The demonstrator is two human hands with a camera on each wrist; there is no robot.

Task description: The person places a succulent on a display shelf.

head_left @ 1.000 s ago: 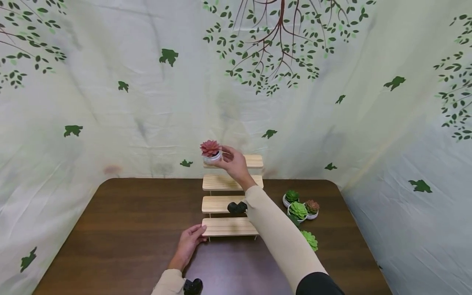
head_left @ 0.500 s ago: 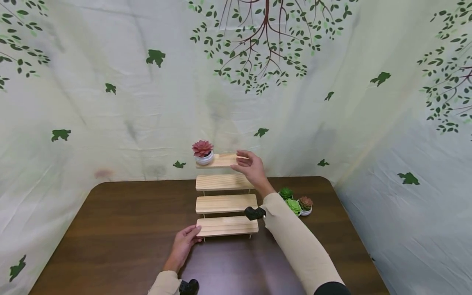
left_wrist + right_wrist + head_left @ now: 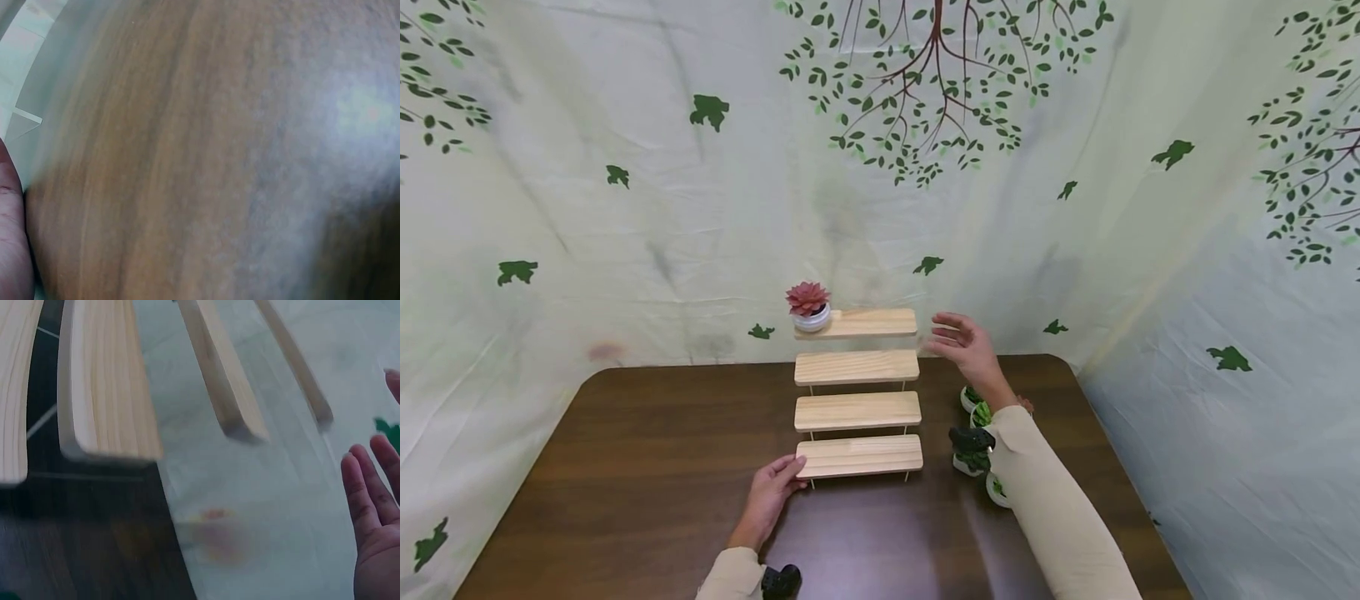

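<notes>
A tiered wooden display stand (image 3: pixel 857 411) with several pale steps stands on the table. At the near left corner of its lowest step, my left hand (image 3: pixel 769 494) pinches the board, thumb on top. A pink succulent in a white pot (image 3: pixel 809 310) sits on the left end of the top step. To the right of that step, my right hand (image 3: pixel 967 346) is in the air, fingers extended and holding nothing. In the right wrist view, the fingers (image 3: pixel 362 494) are apart from the step ends. The left wrist view catches only the edge of my left hand (image 3: pixel 12 237).
Several small potted succulents (image 3: pixel 972 463) are grouped on the table right of the stand, partly hidden by my right forearm. The brown table (image 3: pixel 647 467) has rounded far corners. Behind it hangs a pale leaf-print cloth (image 3: pixel 647 225).
My right hand set the potted pink succulent on the top step's left end, let go and drew back to the right. My left hand stayed on the lowest step. The view shifted slightly.
</notes>
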